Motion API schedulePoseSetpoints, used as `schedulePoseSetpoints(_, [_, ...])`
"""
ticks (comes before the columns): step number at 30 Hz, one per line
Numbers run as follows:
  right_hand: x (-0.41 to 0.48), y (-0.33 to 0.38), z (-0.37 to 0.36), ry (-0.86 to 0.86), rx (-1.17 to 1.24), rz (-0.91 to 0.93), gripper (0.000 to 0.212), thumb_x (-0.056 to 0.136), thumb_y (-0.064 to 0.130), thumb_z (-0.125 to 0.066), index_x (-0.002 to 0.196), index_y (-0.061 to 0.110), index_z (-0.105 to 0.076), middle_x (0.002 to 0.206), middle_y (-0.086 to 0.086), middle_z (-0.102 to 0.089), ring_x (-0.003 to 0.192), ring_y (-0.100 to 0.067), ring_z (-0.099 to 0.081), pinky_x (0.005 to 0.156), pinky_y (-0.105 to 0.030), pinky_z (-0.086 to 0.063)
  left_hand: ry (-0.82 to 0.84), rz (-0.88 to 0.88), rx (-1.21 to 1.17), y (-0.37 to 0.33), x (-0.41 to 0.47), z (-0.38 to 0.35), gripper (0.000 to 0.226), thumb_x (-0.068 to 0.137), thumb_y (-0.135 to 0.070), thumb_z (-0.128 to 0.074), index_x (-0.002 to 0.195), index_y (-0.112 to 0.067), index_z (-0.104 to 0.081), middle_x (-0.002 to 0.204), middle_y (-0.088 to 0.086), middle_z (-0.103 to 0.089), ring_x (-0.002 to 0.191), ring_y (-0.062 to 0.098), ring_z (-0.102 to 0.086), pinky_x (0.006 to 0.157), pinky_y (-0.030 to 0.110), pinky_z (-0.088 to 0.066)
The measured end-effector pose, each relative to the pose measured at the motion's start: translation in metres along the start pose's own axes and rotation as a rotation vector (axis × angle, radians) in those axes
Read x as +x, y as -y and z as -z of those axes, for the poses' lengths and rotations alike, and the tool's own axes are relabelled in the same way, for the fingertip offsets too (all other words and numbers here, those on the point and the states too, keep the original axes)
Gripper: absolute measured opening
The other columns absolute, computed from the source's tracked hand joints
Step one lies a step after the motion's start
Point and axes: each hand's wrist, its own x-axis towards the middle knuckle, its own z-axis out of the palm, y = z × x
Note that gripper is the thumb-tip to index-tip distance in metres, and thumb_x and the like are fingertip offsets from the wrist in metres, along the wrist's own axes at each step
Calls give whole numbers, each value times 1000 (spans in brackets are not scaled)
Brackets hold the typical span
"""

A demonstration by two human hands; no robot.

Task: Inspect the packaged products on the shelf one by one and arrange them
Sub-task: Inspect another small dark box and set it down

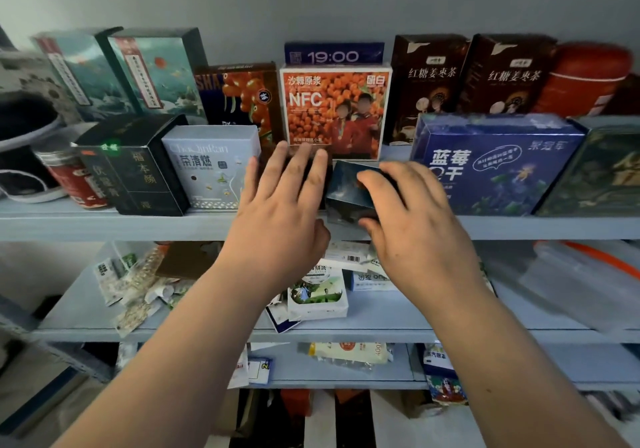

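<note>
On top shelf point(104, 222), right hand point(412, 226) clasped 1 small dark box point(346, 188), print blurred, left hand point(280, 205) flat, fingers straight, what sat behind it hidden

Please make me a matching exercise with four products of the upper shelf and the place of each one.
1 orange NFC box
2 blue blueberry box
3 small dark box
4 red canister

a in the right hand
b back row, near the right end
c back row, centre
d front row, right side

Pairs: 1-c, 2-d, 3-a, 4-b
</note>
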Motion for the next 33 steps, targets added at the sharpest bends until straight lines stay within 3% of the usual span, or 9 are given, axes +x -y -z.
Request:
schedulePoseSetpoints(7, [13, -4, -9, -56, -114, 27, 57, 84, 3, -78, 138, 4, -60, 139, -16, -62, 132, -34, -51, 106, -51, -45, 10, 18, 13, -2, 3, -3, 79, 83, -30, -53, 155, -7, -34, 158, 14, -39, 148, 38, -31, 121, 60, -25])
schedulePoseSetpoints(13, [27, -2, -19, -29, -79, 10, 60, 83, -4, -43, 143, -5, -51, 145, -27, -55, 139, -42, -48, 119, -53, -33, 3, 10, 78, -4, 1, -5, 77, 84, -30, -49, 156, -5, -34, 159, 17, -39, 149, 39, -31, 119, 61, -27])
schedulePoseSetpoints(15, [29, -3, -24, -11, -84, 17, 61, 85, -5, -50, 146, -4, -47, 150, -27, -50, 144, -43, -42, 121, -53, -27, 1, 9, 99, -4, 1, -4, 76, 86, -30, -45, 157, -6, -33, 160, 17, -37, 150, 39, -30, 120, 60, -26])
schedulePoseSetpoints(17, [30, -1, -25, -5, -75, 33, 69, 87, 8, -64, 152, 0, -42, 157, -25, -41, 150, -42, -33, 123, -55, -20, -23, 14, 100, -4, 0, -1, 74, 87, -32, -46, 157, -9, -34, 160, 17, -36, 150, 40, -28, 121, 60, -25])
schedulePoseSetpoints(22, [36, 16, -22, 6, 47, 111, 82, 88, 43, -54, 159, 8, -30, 166, -20, -26, 156, -40, -15, 124, -58, -14, -134, 56, 104, 14, -6, 13, 76, 87, -33, -54, 157, -12, -35, 164, 15, -30, 153, 40, -19, 122, 63, -20])
schedulePoseSetpoints(27, [55, 53, -26, 25, 90, 215, 84, 91, 43, -57, 161, 11, -25, 168, -19, -22, 158, -39, -10, 125, -56, -12, -135, 149, 190, 56, -25, 33, 75, 92, -46, -45, 158, -13, -32, 165, 16, -27, 154, 42, -17, 122, 63, -18])
schedulePoseSetpoints(33, [81, 134, -36, 22, 109, 346, 86, 90, 39, -68, 160, 10, -28, 165, -19, -29, 156, -40, -15, 122, -53, -13, -124, 275, 260, 132, -67, 73, 78, 92, -50, -46, 159, -14, -31, 164, 16, -29, 153, 42, -20, 121, 64, -20])
